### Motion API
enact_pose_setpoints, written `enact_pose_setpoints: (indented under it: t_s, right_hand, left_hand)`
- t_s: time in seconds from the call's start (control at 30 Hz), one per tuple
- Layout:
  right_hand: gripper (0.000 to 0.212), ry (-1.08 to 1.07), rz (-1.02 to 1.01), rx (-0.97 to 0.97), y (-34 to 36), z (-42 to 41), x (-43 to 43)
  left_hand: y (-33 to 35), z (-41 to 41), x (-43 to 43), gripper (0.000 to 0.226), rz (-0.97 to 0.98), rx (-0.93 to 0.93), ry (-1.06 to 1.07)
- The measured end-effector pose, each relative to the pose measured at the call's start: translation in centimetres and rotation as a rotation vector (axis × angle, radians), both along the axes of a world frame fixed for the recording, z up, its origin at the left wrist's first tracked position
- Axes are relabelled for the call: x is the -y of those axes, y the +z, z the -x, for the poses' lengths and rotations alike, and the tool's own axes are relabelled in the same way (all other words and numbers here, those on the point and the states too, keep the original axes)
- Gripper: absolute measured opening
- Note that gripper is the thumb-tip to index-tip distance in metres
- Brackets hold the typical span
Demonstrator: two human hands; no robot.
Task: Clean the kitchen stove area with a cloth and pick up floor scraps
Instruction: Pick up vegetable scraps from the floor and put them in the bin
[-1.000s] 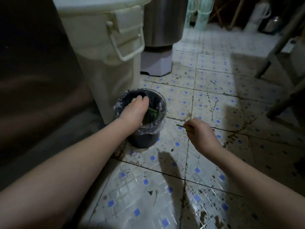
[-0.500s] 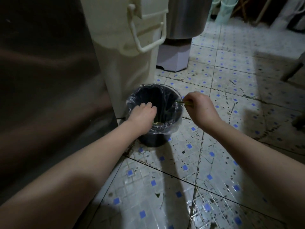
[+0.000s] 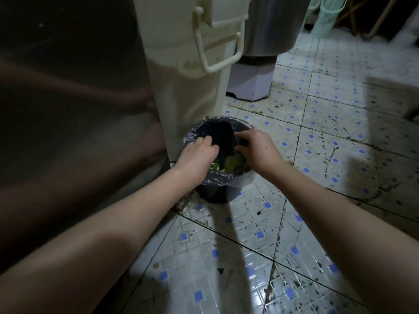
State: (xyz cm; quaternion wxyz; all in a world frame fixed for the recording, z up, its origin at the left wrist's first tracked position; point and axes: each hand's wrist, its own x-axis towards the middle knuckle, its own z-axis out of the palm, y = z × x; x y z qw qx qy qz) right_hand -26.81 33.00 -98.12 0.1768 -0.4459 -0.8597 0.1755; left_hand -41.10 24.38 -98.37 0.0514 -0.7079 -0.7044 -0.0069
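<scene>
A small black bin [image 3: 215, 194] lined with a clear plastic bag [image 3: 246, 179] stands on the tiled floor against a big cream container. Green and yellow scraps [image 3: 230, 163] lie inside it. My left hand [image 3: 197, 152] lies over the bin's left rim with its fingers curled down inside the edge. Over the right side of the opening hovers my right hand [image 3: 257, 149], fingers loosely bent and pointing left; I see nothing between them. Small dark green bits lie on the floor nearer me [image 3: 220, 271] and just in front of the bin [image 3: 258, 213].
The tall cream container [image 3: 188, 87] with a handle stands right behind the bin. A steel drum [image 3: 269, 26] on a pale base [image 3: 251, 83] is behind it. A dark cabinet front [image 3: 68, 109] fills the left. The stained blue-dotted floor tiles [image 3: 328, 155] stretch to the right.
My right hand has moved left from the floor to over the bin, and the green scrap it pinched is no longer seen. The left hand has shifted to the bin's left rim.
</scene>
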Motion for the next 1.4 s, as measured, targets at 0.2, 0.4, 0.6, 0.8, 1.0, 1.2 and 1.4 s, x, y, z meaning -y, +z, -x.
enact_pose_setpoints:
  t_s: [0.2, 0.4, 0.6, 0.8, 1.0, 1.2, 1.4]
  right_hand:
    - [0.046, 0.027, -0.132, 0.182, -0.1, -2.1, 1.3]
    - [0.045, -0.026, -0.172, 0.242, -0.7, -5.3, 3.9]
    - [0.05, -0.059, -0.118, 0.359, -2.1, -9.1, 6.8]
    - [0.052, -0.051, 0.002, 0.456, -4.5, -14.0, 10.2]
    - [0.052, -0.124, 0.058, 0.407, -6.6, -18.3, 14.3]
    - [0.051, -0.169, 0.205, 0.398, -11.4, -19.5, 18.9]
    - [0.045, -0.218, 0.298, 0.382, -14.3, -19.5, 21.4]
  left_hand:
    - [-0.7, -0.3, 0.5, 0.033, -0.055, -0.098, 0.026]
    - [-0.1, -1.9, 1.3, 0.035, -0.091, -0.068, -0.023]
    - [-1.0, -5.4, 3.7, 0.033, -0.15, 0.007, -0.145]
    - [-4.4, -8.0, 6.4, 0.043, -0.123, 0.032, -0.299]
    - [-9.5, -9.1, 10.4, 0.048, 0.06, 0.0, -0.41]
    - [-15.4, -7.5, 14.0, 0.056, 0.334, -0.071, -0.409]
    - [-18.1, -6.5, 14.9, 0.06, 0.516, -0.139, -0.383]
